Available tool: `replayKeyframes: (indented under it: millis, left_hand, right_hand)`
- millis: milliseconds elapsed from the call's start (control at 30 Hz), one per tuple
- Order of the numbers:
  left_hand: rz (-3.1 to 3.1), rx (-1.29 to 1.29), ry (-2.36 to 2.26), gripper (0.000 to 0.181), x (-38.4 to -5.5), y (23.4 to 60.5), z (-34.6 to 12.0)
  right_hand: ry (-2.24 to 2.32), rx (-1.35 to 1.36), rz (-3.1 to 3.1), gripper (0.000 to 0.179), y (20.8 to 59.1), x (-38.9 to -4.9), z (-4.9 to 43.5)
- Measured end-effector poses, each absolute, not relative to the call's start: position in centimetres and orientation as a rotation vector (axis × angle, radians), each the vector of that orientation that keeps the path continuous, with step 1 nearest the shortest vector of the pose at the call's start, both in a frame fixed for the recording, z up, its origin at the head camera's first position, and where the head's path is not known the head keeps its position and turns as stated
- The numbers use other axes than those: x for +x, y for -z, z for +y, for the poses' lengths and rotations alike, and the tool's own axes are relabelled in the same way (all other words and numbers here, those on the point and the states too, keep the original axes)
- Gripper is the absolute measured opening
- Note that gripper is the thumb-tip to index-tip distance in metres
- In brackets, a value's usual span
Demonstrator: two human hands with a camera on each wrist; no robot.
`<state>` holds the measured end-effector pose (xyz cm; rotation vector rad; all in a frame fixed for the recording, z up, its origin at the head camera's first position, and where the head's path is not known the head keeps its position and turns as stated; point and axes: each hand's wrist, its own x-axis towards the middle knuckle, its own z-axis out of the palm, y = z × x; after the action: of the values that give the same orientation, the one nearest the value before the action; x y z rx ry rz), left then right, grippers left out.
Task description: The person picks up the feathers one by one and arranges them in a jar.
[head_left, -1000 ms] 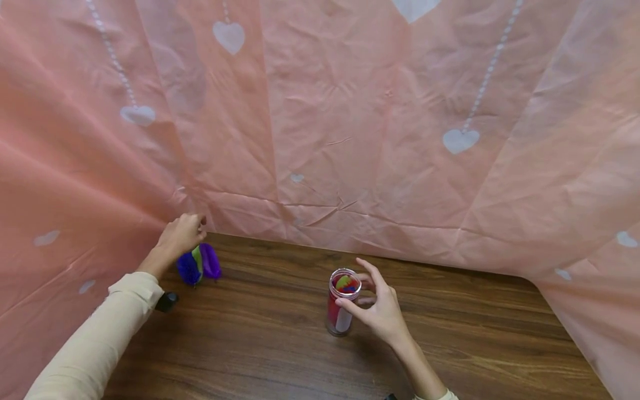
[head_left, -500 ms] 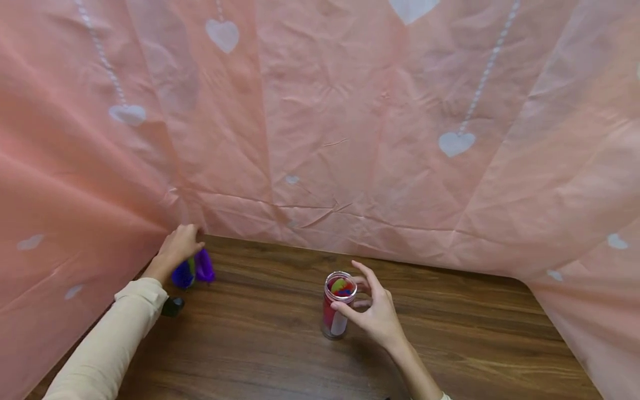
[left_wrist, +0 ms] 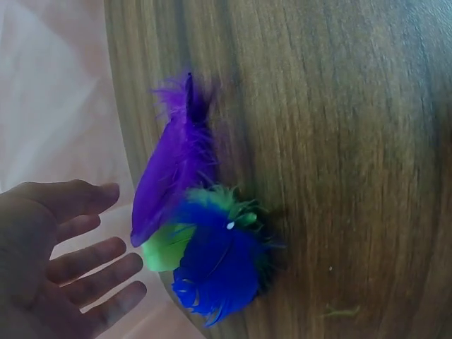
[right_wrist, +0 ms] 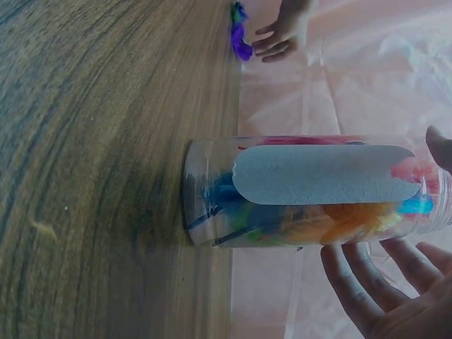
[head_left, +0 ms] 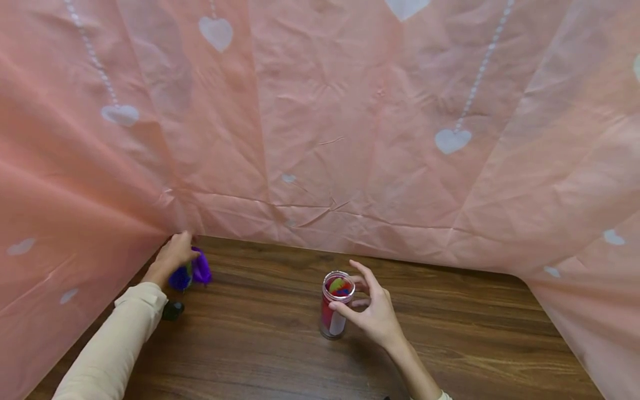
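On the wooden table at the far left lie loose feathers: a purple feather (left_wrist: 173, 173), a green feather (left_wrist: 166, 247) and a blue feather (left_wrist: 219, 272). My left hand (head_left: 175, 255) is just beside them, fingers apart and relaxed, holding nothing; the left wrist view shows a small gap. A clear jar (right_wrist: 318, 191) with a pale label stands upright near the table's middle, its top uncovered. Colourful feathers (head_left: 339, 287) fill it. With thumb and fingers on either side near the rim, my right hand (head_left: 377, 311) holds the jar.
A pink cloth (head_left: 320, 111) with white hearts hangs behind the table and along both sides. The wooden tabletop (head_left: 260, 333) stretches between the feathers and the jar. A dark wrist camera (head_left: 173, 310) sits under my left wrist.
My left hand has come down from above the loose feathers to beside them, over the table's far left corner. The right hand stays at the jar. The head view has shifted slightly.
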<state>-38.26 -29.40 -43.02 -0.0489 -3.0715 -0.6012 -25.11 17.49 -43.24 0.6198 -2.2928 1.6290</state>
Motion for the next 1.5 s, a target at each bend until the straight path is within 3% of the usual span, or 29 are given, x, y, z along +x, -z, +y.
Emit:
replayKeyframes:
  millis: [533, 833, 1500]
  left_hand:
    - [-3.118, -0.088, 0.616, 0.051, -38.4, 44.6, -29.3]
    - [-3.089, -0.082, 0.629, 0.028, -38.4, 44.9, -29.5]
    - [-2.852, -0.084, 0.871, 0.006, -38.1, 45.1, -29.4]
  right_hand:
    - [-1.628, 0.633, -2.298, 0.082, 43.1, -25.0, 17.5]
    - [-1.625, 0.635, -2.301, 0.082, 43.1, -25.1, 17.5]
    - [-1.626, 0.619, -2.289, 0.082, 43.0, -25.1, 17.4]
